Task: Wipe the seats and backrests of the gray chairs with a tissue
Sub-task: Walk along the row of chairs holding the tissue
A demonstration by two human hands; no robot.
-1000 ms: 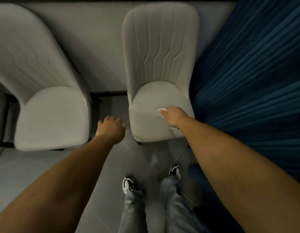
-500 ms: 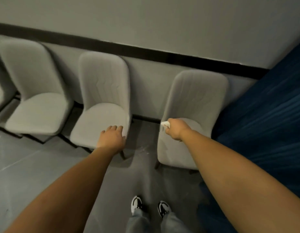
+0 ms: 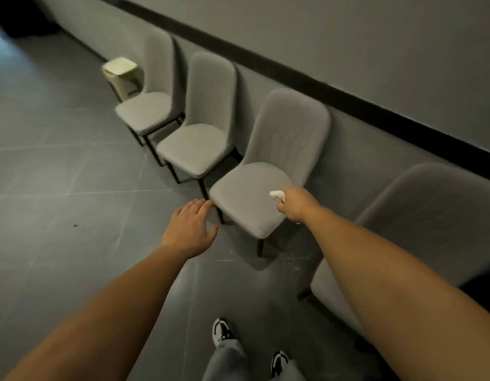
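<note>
Several gray padded chairs stand in a row along the wall. My right hand [image 3: 294,203] is closed on a white tissue [image 3: 277,194], held over the right side of the seat of the nearest full chair [image 3: 246,196]. My left hand [image 3: 190,228] hovers open, fingers spread, just off that seat's front left corner, above the floor. Two more gray chairs [image 3: 195,149] [image 3: 145,110] stand further left. Another gray chair [image 3: 430,215] is at the right, partly hidden behind my right forearm.
A small cream stool [image 3: 121,71] stands beyond the far chair. The gray wall with a dark stripe [image 3: 293,75] runs behind the row. Gray tiled floor [image 3: 59,188] spreads to the left. My shoes [image 3: 222,331] are at the bottom.
My view has swung left along the row. Both hands have moved from the end chair by the blue curtain over to its left neighbour; the tissue stays in my right hand.
</note>
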